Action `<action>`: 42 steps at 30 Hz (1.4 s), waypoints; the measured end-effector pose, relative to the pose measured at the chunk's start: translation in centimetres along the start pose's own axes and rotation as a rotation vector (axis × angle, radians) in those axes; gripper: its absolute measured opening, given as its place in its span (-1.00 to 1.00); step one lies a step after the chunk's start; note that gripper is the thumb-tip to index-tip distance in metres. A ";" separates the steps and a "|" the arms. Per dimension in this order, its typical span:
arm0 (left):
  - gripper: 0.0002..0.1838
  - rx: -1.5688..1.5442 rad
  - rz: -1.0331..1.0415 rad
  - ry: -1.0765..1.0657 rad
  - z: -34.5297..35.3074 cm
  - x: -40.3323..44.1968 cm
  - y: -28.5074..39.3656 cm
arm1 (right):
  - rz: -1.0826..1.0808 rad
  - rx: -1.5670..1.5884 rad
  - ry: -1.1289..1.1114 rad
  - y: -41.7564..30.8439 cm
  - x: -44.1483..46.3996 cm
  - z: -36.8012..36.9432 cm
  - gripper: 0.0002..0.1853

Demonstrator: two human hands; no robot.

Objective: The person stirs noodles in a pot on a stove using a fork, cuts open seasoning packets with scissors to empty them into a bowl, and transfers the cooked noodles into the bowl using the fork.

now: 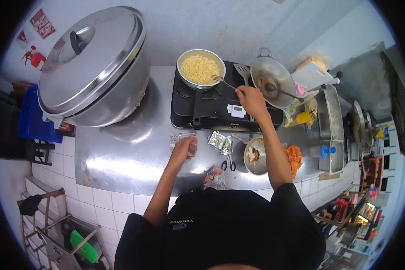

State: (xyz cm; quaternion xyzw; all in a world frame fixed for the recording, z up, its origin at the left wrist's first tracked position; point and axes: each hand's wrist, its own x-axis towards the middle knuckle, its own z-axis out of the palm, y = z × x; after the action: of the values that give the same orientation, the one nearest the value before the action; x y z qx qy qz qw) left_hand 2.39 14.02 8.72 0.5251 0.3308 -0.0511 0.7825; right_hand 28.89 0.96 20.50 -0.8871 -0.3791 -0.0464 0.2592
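My right hand [253, 101] is closed around a fork [227, 83], its tines at the right rim of a pan [194, 84] on the stove. Pale yellow noodles or short pasta [199, 69] fill the pan. Over the metal counter, my left hand [183, 150] is curled around a clear plastic packet [176, 137]; its contents are mostly hidden by my fingers. A silver foil wrapper [219, 140] and black-handled scissors [228, 164] lie between my arms. Beside my right forearm sits a metal bowl [249, 167] with some food inside.
A huge lidded steel pot [108, 96] stands on the left. The black stove [180, 112] also bears a wok [279, 76] with a ladle, a slotted spatula [242, 69] and a small white timer-like device [236, 111]. An orange cloth [294, 158] and yellow bottle [305, 117] are right.
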 end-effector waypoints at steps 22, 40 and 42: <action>-0.42 0.137 -0.435 -0.109 -4.9 -19.7 -18.5 | 0.480 0.651 -0.098 0.0 -26.1 1.3 -0.78; -0.71 0.682 0.109 0.013 0.5 -22.2 -14.9 | 1.014 0.558 -0.186 1.3 -50.3 -2.1 -0.59; -0.71 0.769 0.210 0.021 0.7 -22.1 -15.5 | 1.031 0.593 -0.167 0.4 -50.5 -2.7 -0.60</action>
State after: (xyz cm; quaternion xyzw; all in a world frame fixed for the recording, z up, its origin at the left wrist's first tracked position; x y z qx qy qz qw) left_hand -21.11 0.64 9.32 0.8111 0.2402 -0.0857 0.5263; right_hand -6.26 -33.34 8.53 -0.8471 0.0841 0.2630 0.4541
